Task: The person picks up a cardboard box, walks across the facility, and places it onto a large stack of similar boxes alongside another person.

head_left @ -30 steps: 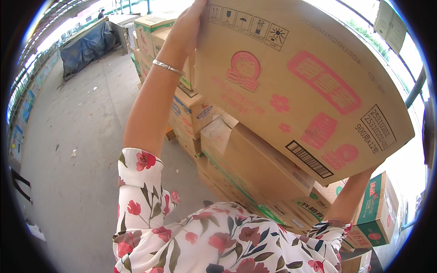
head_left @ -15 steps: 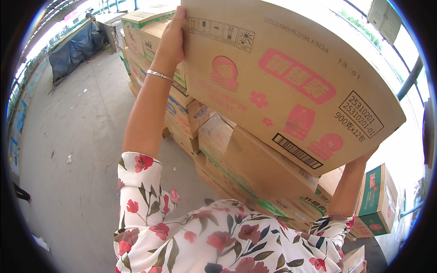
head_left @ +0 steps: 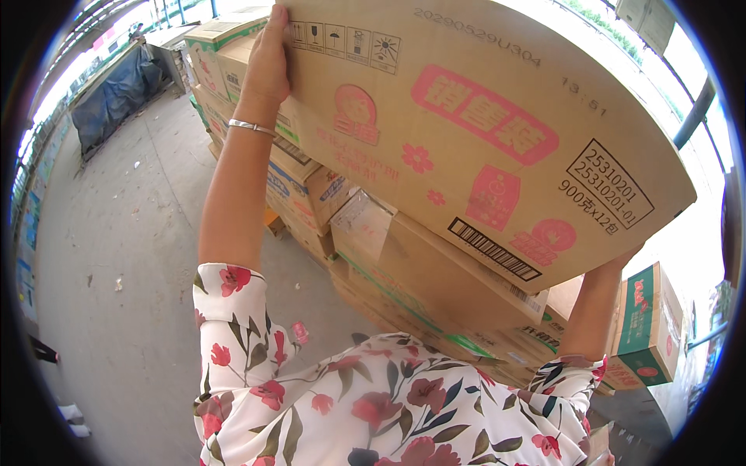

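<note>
A large brown cardboard box [head_left: 342, 179] with pink printing fills the upper right, tilted, its printed face toward me. My left hand [head_left: 268, 66] is closed against the box's left side, fingers running up along the edge. Under the lower right corner, my right hand [head_left: 628, 256] supports it; most of that hand is hidden behind the cardboard. Just below and behind the raised box is another brown carton [head_left: 435, 272] with clear tape and green stripes, part of a stack. Whether the two boxes touch is hidden from me.
More stacked cartons [head_left: 311, 194] run along the left behind the held box. A green and brown box [head_left: 641, 326] stands at the right. Dark sheeting [head_left: 116, 97] covers something at the far left, beyond the concrete floor [head_left: 148, 272]. A pink scrap [head_left: 300, 332] lies near me.
The held box and my left hand appear slightly further left in view. The stack and background have also shifted a little left. Both hands keep their places on the box.
</note>
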Available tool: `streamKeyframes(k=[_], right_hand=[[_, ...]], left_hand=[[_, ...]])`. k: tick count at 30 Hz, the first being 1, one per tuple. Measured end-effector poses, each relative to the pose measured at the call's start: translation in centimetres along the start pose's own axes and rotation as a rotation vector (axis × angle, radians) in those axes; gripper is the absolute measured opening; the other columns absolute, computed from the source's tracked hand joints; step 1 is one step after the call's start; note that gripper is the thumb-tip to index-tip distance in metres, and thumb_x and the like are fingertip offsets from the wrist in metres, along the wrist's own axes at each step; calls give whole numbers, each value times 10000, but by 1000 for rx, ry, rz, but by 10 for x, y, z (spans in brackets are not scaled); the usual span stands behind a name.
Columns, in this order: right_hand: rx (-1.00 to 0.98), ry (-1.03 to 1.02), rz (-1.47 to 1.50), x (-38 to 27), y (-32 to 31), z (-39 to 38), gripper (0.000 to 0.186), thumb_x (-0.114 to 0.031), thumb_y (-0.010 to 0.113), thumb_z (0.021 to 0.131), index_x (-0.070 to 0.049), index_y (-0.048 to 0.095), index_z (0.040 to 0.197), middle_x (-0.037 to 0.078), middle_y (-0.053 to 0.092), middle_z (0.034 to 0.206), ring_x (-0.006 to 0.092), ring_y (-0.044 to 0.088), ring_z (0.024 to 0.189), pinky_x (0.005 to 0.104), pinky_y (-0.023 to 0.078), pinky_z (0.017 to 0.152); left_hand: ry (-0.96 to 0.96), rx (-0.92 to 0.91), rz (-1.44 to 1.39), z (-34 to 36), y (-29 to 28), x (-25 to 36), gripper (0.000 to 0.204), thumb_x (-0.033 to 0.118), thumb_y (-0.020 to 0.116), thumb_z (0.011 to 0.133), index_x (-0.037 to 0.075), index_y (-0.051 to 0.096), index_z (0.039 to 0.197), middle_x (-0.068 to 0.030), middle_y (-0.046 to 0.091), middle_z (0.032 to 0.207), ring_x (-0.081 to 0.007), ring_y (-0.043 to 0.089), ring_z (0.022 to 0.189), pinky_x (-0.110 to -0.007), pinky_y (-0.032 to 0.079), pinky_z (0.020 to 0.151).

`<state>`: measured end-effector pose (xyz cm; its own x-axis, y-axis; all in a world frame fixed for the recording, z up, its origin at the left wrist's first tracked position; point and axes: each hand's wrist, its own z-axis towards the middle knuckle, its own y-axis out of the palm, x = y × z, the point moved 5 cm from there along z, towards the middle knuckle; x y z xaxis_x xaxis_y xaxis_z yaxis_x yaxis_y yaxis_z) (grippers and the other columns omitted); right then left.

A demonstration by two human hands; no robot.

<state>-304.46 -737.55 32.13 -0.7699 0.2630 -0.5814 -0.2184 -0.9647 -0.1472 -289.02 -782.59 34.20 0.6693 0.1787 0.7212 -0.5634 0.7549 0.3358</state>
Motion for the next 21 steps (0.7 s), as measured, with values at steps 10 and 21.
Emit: streamKeyframes(k=[10, 21], right_hand=[[12, 42, 21, 4, -14, -9, 455, -365, 417, 845, -6, 400, 1125, 118, 474, 1050, 178, 469, 952, 297, 385, 810], [100, 36, 7, 1, -15, -9, 485, -400, 374, 860, -9, 394, 1146, 119, 473, 1077, 184, 455, 1002, 292, 349, 866]], left_hand=[[61, -82, 86, -17, 5, 8, 528, 427, 346, 868, -3, 414, 1165, -76, 481, 1147, -158, 441, 1056, -279, 311, 914], [88, -61, 127, -27, 4, 11, 524, 431, 316, 875, 6, 409, 1167, -107, 477, 1139, -170, 427, 1063, -282, 292, 906]])
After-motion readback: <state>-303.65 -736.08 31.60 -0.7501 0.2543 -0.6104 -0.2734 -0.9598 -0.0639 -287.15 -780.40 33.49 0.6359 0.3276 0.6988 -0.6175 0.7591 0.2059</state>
